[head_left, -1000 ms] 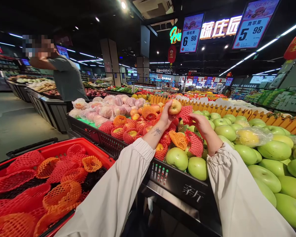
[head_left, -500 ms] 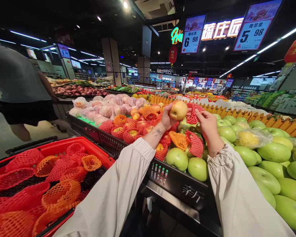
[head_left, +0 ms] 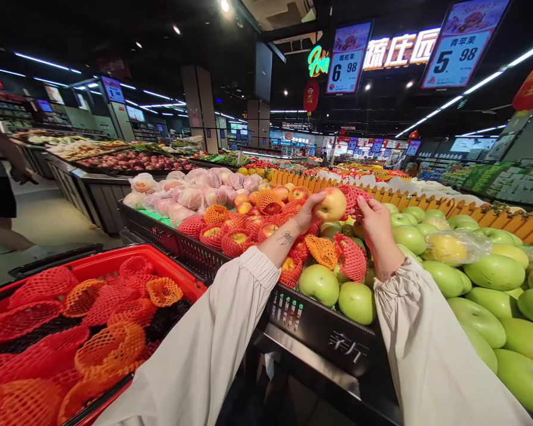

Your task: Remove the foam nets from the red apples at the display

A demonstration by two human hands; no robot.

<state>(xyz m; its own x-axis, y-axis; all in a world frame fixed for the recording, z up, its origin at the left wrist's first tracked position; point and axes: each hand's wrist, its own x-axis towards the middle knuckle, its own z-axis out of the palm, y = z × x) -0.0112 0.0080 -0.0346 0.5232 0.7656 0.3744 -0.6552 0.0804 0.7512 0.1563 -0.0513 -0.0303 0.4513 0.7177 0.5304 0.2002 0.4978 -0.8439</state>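
My left hand (head_left: 310, 214) is closed around a yellowish-red apple (head_left: 331, 205), held above the fruit display. My right hand (head_left: 375, 222) pinches a red foam net sleeve (head_left: 352, 200), whose open end meets the right side of the apple. Below them lie an orange foam net (head_left: 321, 251) and another red foam net (head_left: 350, 258), on top of green apples (head_left: 318, 285). To the left of my left hand are several red apples in foam nets (head_left: 236, 242).
A red basket (head_left: 160, 253) with loose foam nets stands at the lower left. Bagged pink fruit (head_left: 199, 195) lies farther back in the black crate (head_left: 333, 343). Green apples (head_left: 493, 307) fill the right side. A person (head_left: 0, 177) is at the far left edge.
The apple has shifted slightly right and down, against the red net's opening, and both hands have moved a little right. The person at the left has walked farther toward the frame's edge.
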